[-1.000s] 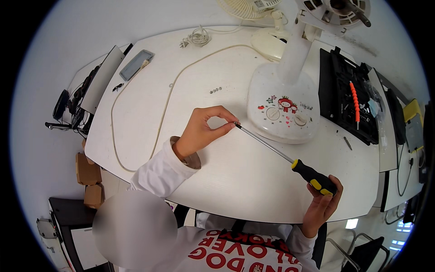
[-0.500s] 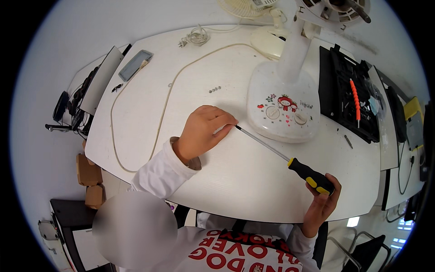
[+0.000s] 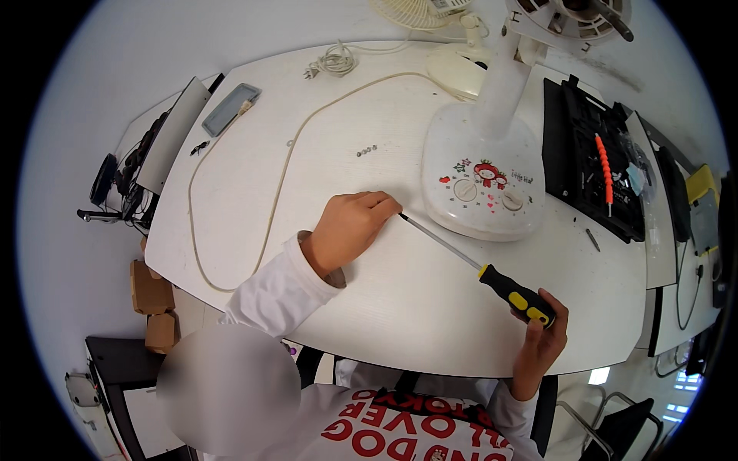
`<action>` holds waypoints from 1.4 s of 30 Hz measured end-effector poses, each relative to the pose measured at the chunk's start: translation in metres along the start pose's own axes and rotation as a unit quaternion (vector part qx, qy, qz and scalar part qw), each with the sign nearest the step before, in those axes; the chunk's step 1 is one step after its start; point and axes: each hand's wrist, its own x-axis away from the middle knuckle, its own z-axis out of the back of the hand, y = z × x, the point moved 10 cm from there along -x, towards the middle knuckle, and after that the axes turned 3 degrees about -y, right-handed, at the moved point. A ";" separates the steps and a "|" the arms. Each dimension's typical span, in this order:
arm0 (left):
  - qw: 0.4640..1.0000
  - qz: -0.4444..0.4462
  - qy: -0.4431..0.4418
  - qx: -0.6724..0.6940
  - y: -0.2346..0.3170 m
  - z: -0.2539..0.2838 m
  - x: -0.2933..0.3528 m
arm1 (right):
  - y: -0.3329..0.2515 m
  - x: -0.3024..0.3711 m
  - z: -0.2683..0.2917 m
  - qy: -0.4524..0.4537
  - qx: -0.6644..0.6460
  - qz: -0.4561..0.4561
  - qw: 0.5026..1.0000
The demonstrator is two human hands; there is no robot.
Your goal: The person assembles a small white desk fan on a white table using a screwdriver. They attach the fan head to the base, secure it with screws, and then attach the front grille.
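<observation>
A screwdriver (image 3: pixel 455 250) with a black and yellow handle slants across the front of the table, its shaft pointing up and left. The end of its handle is in my right hand (image 3: pixel 540 342), with the fingers closed around it. At the tip, the fingers of my left hand (image 3: pixel 350 230) are pinched together, and whatever they hold is too small or hidden to tell. Just beyond the shaft stands the white base of a fan (image 3: pixel 477 215), with two round knobs and red cartoon prints. Several small metal screws (image 3: pixel 367 150) lie in a short row beyond my left hand.
To the right lies an open black tool case (image 3: pixel 573 146) with an orange twisted rod (image 3: pixel 603 173). A beige cord (image 3: pixel 288 157) loops over the table's left side, near a grey tray (image 3: pixel 231 110). A second fan (image 3: pixel 453 71) stands at the back.
My right hand and the screwdriver handle have shifted slightly left and up. My left hand has rolled and lowered a little, its fingers still pinched by the tip.
</observation>
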 end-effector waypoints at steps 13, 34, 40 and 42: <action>0.998 0.021 -0.046 -0.028 -0.004 -0.012 0.000 | -0.003 -0.003 -0.004 -0.013 0.052 -0.007 0.999; 0.992 0.068 -0.014 0.110 -0.009 0.005 -0.006 | 0.000 -0.001 -0.020 -0.110 -0.010 -0.032 0.993; 0.889 0.182 -0.019 0.419 -0.021 -0.008 -0.004 | -0.009 -0.008 0.012 -0.021 -0.182 -0.027 0.983; 0.877 0.184 -0.022 0.443 -0.017 -0.010 -0.006 | -0.015 -0.015 0.035 0.019 -0.176 -0.028 0.984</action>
